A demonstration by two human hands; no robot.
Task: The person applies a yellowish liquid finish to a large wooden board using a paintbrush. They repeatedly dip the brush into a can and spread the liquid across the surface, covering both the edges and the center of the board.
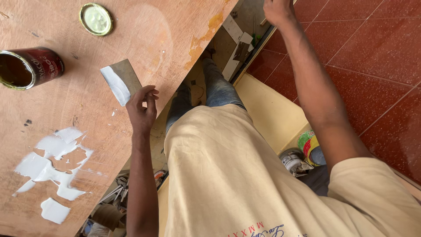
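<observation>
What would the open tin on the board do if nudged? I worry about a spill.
The tin seems to lie on its side on the wooden board, so it would probably roll. Its mouth is open, the lid lying apart, so dark contents might leak. It looks like rigid metal, unlikely to dent from a light push.

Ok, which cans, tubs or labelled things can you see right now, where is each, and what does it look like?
Open can: left edge of the wooden board, on its side, round, dark red label with white print.
Can lid: top of the board, round, gold rim, pale inside.
Small tin: on the floor at right, round, silvery grey.
Tub: beside that tin, round, green, red and yellow.
</observation>
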